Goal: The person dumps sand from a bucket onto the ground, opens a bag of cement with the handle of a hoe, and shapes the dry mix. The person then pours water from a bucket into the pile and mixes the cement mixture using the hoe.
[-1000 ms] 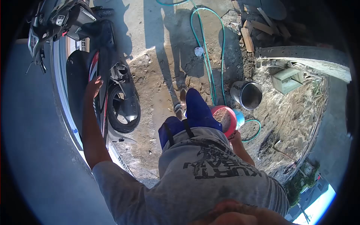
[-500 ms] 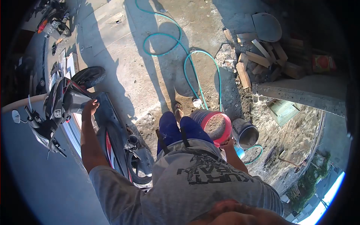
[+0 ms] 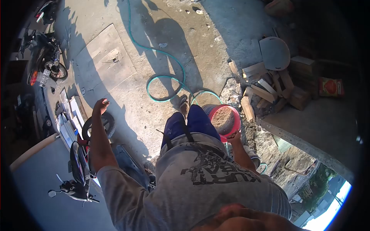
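At four o'clock, the right hand [image 3: 233, 136] is partly hidden at the pink bucket [image 3: 237, 121], and its forearm [image 3: 244, 154] covers most of another bucket [image 3: 254, 158]. The left arm [image 3: 101, 148] hides part of the motorbike [image 3: 78, 164] at eight. Toward eleven, the top edge cuts off the hose [image 3: 166, 76].

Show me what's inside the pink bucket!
Inside the pink bucket is a brown, sandy-looking heap. That heap covers the bottom, so anything underneath can't be seen. The right hand hides a bit of the near rim.

Sand [image 3: 222, 118] lies in the bucket [image 3: 237, 123], hose [image 3: 184, 73] left, wood pieces [image 3: 263, 93] right
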`<action>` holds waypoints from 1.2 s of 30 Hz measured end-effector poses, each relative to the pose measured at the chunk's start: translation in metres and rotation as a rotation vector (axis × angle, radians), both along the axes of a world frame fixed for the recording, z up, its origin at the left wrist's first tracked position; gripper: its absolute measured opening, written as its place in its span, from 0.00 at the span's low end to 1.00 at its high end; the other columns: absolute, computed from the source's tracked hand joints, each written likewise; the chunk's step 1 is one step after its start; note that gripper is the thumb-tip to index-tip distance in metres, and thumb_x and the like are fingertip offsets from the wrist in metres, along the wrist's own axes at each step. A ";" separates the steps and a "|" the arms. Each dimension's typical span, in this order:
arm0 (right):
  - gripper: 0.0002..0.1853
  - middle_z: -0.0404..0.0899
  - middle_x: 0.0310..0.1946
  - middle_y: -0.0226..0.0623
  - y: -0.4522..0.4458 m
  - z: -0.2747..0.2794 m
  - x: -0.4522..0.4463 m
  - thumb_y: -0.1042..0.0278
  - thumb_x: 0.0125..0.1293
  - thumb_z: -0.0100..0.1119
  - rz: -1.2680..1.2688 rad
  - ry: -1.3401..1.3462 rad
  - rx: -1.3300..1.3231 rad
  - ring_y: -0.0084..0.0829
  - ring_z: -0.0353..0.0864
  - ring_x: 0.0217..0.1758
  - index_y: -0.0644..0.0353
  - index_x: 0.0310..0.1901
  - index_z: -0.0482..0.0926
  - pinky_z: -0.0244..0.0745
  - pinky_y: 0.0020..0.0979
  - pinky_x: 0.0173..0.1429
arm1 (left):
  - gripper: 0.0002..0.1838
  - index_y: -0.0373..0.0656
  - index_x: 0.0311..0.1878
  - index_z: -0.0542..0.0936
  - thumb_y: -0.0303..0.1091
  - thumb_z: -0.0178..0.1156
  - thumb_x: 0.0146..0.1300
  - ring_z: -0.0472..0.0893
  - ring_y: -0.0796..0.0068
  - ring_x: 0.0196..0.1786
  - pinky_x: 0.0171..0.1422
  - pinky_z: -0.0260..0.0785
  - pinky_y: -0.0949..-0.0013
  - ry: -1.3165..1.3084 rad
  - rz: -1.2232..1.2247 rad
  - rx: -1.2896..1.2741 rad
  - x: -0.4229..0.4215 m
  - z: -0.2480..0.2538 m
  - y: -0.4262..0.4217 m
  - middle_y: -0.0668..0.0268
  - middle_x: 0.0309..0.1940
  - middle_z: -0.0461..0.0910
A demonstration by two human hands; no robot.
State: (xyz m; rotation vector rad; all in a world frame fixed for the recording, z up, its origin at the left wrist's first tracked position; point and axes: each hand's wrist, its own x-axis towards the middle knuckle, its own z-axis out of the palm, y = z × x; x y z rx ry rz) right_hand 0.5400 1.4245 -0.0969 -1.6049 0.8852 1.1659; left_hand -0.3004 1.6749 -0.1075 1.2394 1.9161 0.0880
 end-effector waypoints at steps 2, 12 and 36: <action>0.22 0.52 0.08 0.21 0.066 0.009 -0.005 0.58 0.66 0.50 0.040 -0.057 0.016 0.23 0.51 0.09 0.45 0.15 0.56 0.52 0.30 0.18 | 0.23 0.41 0.60 0.75 0.39 0.64 0.64 0.80 0.73 0.45 0.46 0.73 0.69 -0.072 -0.034 0.066 0.026 -0.001 0.101 0.58 0.48 0.82; 0.22 0.50 0.07 0.21 0.376 -0.004 0.050 0.60 0.65 0.46 0.160 0.062 0.031 0.25 0.49 0.09 0.44 0.13 0.54 0.49 0.31 0.18 | 0.23 0.34 0.63 0.70 0.22 0.59 0.65 0.79 0.73 0.44 0.47 0.71 0.77 -0.546 0.305 0.290 0.061 0.044 0.487 0.58 0.41 0.80; 0.17 0.51 0.09 0.20 1.112 0.042 0.132 0.62 0.57 0.50 -0.023 -0.047 -0.055 0.23 0.52 0.10 0.43 0.15 0.56 0.51 0.29 0.18 | 0.24 0.51 0.65 0.72 0.39 0.60 0.66 0.79 0.67 0.52 0.52 0.69 0.58 -0.276 0.201 -0.067 0.170 0.037 1.314 0.66 0.56 0.78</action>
